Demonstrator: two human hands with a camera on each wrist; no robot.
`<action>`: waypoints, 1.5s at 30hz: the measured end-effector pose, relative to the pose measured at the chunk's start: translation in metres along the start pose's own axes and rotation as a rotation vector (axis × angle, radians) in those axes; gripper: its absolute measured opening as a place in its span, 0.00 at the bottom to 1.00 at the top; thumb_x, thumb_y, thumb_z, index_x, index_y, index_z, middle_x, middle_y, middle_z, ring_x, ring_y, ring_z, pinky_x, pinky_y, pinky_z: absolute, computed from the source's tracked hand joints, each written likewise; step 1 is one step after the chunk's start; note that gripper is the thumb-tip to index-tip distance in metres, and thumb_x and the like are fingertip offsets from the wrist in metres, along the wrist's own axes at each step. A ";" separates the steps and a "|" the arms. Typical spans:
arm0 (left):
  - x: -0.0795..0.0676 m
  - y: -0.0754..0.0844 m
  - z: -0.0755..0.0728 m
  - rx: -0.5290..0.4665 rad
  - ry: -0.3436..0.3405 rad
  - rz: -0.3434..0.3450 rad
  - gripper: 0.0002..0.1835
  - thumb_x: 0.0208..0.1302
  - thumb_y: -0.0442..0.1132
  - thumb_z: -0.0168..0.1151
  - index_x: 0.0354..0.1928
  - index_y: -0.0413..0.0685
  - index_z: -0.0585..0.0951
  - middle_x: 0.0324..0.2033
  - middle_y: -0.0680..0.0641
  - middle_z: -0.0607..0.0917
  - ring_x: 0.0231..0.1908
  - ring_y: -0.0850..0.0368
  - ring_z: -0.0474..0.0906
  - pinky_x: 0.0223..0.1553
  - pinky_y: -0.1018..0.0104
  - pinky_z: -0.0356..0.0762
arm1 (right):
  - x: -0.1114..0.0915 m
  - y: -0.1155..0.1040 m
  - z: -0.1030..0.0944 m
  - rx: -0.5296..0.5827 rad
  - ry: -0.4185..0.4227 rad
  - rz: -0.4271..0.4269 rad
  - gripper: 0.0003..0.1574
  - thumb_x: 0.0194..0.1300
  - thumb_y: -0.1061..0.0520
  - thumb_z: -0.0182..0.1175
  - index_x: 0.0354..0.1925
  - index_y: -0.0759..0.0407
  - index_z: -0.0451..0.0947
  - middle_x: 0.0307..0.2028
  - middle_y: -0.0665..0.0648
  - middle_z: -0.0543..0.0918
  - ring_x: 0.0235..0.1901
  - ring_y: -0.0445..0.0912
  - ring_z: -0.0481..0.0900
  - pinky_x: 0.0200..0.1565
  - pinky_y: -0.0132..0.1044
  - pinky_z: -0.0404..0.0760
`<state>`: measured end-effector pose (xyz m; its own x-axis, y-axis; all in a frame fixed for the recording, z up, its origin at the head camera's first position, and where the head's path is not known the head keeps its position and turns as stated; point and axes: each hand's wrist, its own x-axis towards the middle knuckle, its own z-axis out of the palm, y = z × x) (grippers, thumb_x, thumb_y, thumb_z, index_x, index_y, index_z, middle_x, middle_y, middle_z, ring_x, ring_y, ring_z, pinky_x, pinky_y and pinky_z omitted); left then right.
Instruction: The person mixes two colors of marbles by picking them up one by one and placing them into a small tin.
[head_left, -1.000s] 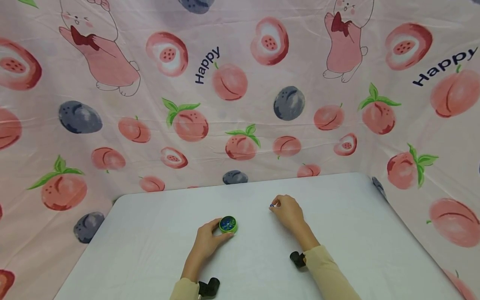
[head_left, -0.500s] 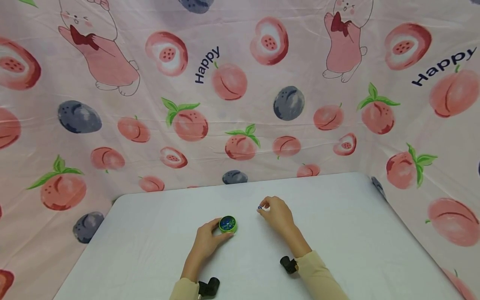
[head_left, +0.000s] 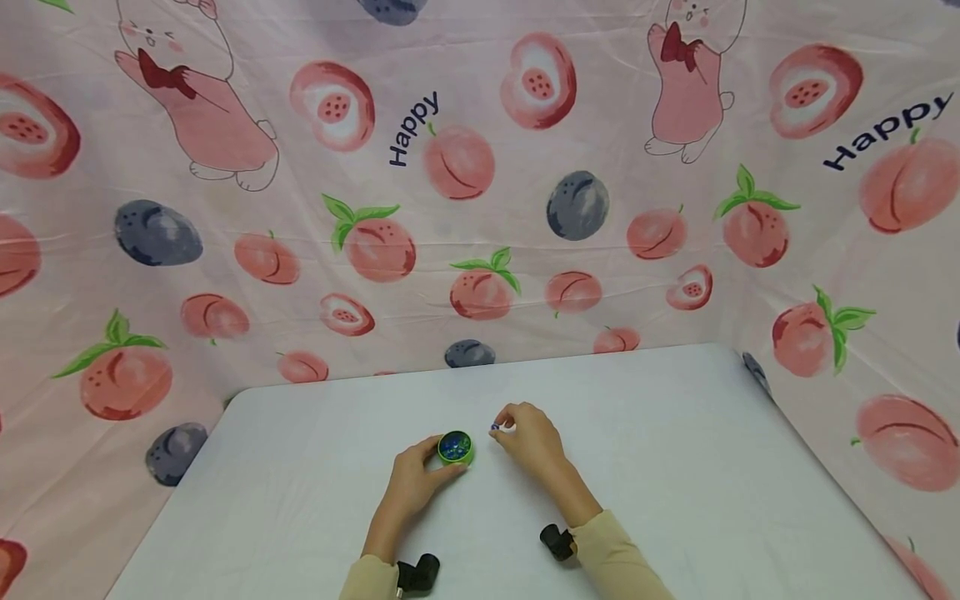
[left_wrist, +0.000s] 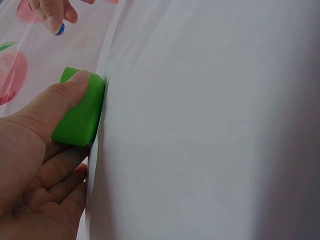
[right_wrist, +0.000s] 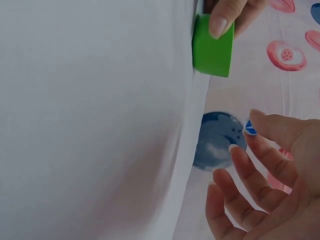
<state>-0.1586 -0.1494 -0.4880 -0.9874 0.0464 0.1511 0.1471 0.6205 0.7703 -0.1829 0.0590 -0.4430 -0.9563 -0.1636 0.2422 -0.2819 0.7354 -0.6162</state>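
A small round green cup [head_left: 470, 457] stands on the white table, with blue and green bits [head_left: 455, 447] inside it. My left hand [head_left: 411, 485] holds it from the left, thumb along the near side and fingers round the far side. In the left wrist view the thumb presses the cup's smooth green wall [left_wrist: 80, 117]. Just right of the cup, my right hand [head_left: 531, 439] is raised over the table. Its thumb and forefinger pinch a small round blue-and-white bead-like piece [right_wrist: 251, 128], while the other fingers are spread and loosely bent.
The white-covered table [head_left: 675, 467] reaches back to a pink cloth wall [head_left: 517, 200] printed with peaches, blueberries and rabbits. Black wrist cameras [head_left: 418, 575] sit at both cuffs, close above the table.
My right hand has moved left and slightly nearer, bringing the blue-and-white piece close to the cup. My left hand and the cup have stayed in place.
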 end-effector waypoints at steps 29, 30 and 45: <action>0.001 -0.004 0.000 0.014 0.010 0.039 0.30 0.57 0.44 0.76 0.59 0.37 0.80 0.57 0.37 0.83 0.63 0.37 0.74 0.66 0.40 0.68 | -0.006 -0.030 0.022 0.079 -0.059 -0.068 0.13 0.62 0.54 0.71 0.44 0.57 0.84 0.36 0.57 0.83 0.34 0.46 0.78 0.31 0.35 0.75; 0.001 -0.004 0.000 0.014 0.011 0.039 0.30 0.57 0.44 0.76 0.59 0.38 0.80 0.57 0.37 0.83 0.63 0.37 0.74 0.66 0.40 0.68 | -0.006 -0.029 0.022 0.075 -0.057 -0.067 0.15 0.62 0.53 0.71 0.46 0.57 0.84 0.37 0.57 0.83 0.34 0.46 0.78 0.31 0.34 0.75; 0.001 0.002 0.001 0.044 0.019 0.022 0.31 0.56 0.45 0.77 0.59 0.38 0.81 0.57 0.37 0.83 0.63 0.37 0.74 0.65 0.41 0.69 | -0.017 -0.015 0.010 -0.062 -0.012 -0.058 0.24 0.60 0.49 0.72 0.52 0.56 0.82 0.42 0.60 0.84 0.41 0.52 0.83 0.37 0.44 0.84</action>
<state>-0.1588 -0.1472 -0.4866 -0.9827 0.0461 0.1796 0.1657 0.6533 0.7388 -0.1636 0.0445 -0.4455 -0.9393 -0.2147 0.2675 -0.3322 0.7637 -0.5535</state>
